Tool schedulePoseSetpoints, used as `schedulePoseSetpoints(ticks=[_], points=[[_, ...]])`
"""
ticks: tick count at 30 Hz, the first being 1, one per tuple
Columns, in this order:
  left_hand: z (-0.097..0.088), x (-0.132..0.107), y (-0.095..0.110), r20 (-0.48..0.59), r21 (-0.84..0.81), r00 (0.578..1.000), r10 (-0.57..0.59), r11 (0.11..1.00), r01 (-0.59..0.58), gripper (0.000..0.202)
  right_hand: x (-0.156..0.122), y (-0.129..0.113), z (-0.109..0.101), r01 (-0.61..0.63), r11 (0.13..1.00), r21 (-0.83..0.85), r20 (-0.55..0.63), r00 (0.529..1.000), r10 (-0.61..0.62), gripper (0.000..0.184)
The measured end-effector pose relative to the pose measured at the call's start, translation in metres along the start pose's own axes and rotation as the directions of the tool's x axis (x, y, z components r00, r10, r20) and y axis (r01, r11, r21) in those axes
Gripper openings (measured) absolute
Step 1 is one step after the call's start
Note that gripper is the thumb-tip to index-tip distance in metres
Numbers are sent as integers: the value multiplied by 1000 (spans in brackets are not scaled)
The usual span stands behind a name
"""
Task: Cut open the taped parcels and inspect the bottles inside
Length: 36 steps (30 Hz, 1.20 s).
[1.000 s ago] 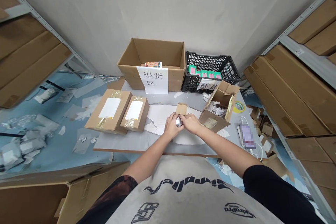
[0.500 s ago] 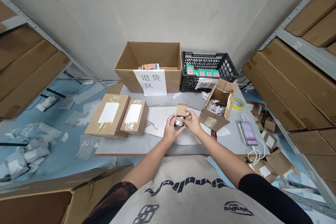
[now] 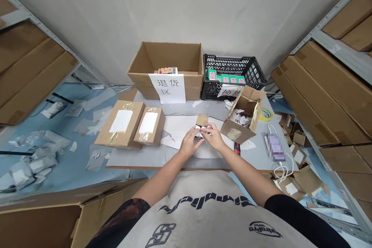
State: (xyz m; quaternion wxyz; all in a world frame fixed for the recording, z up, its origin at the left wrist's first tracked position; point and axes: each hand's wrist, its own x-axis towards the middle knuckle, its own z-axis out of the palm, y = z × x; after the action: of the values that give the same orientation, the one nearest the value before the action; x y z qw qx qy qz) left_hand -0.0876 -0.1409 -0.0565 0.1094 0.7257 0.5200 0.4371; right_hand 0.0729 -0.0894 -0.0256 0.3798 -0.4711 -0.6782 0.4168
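Above the middle of the table, a small box with a raised brown cardboard flap (image 3: 202, 119) is held between my hands. My left hand (image 3: 189, 143) wraps its left side, fingers curled and closed on it. From the right, my right hand (image 3: 214, 138) pinches at the box's mouth, its fingertips on a small white and dark part that I cannot make out. Fingers cover most of the contents. White paper (image 3: 171, 131) lies on the table beneath. A red and black tool (image 3: 237, 148) lies to the right of my right hand.
Two taped cartons (image 3: 120, 122) stand on the left. A large open carton (image 3: 192, 87) and a black crate (image 3: 207, 87) with green-pink boxes stand at the back. On the right are an open box (image 3: 234, 133) of crumpled paper, yellow tape (image 3: 266, 115) and a cabled phone (image 3: 275, 147).
The shiny silver round thing that showed in the small box is now covered by fingers. My right hand's fingers have moved in over the box's mouth. The view has shifted slightly.
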Motion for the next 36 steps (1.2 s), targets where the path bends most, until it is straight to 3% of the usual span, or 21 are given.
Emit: schedulePoseSetpoints(ticks=[3, 6, 9, 11, 12, 14, 17, 19, 22, 30, 33, 36], points=[[1, -1, -3, 5, 24, 1000, 20, 1000, -20, 36, 0, 9, 7, -21, 999, -37, -82, 996, 18, 34], [3, -3, -7, -13, 56, 999, 39, 998, -38, 29, 5, 18, 11, -138, 986, 90, -193, 969, 154, 57], [3, -6, -9, -8, 68, 998, 58, 996, -57, 25, 21, 17, 6, -316, 870, 379, -90, 923, 375, 64], [3, -7, -8, -2, 69, 998, 56, 996, -55, 26, 34, 9, 1, -374, 764, 526, 20, 903, 428, 56], [4, -8, -7, 2, 70, 999, 51, 996, -51, 27, 41, 3, -1, -370, 743, 557, 49, 908, 416, 51], [5, -8, -6, 0, 72, 999, 35, 997, -35, 28, 48, -9, -4, -308, 792, 528, 52, 942, 332, 43], [8, -8, -4, -36, 61, 999, -4, 998, 7, 28, 46, -19, -5, -126, 948, 291, 62, 992, 112, 32], [8, -9, -3, -72, 48, 996, -43, 998, 46, 30, 37, -20, -5, 24, 994, 105, 112, 993, -36, 27], [6, -11, -4, -91, 30, 992, -85, 996, 88, 41, 22, -14, -7, 181, 982, -61, 173, 970, -168, 27], [4, -15, -11, -66, -37, 981, -180, 983, 178, 65, 3, 6, -9, 328, 923, -201, 212, 935, -286, 41], [2, -13, -11, -43, -16, 988, -145, 989, 145, 64, -1, 11, -7, 395, 886, -243, 232, 910, -342, 48], [-3, -9, -10, -9, 66, 998, -67, 996, 68, 48, -4, 15, -6, 428, 864, -266, 246, 897, -368, 40]])
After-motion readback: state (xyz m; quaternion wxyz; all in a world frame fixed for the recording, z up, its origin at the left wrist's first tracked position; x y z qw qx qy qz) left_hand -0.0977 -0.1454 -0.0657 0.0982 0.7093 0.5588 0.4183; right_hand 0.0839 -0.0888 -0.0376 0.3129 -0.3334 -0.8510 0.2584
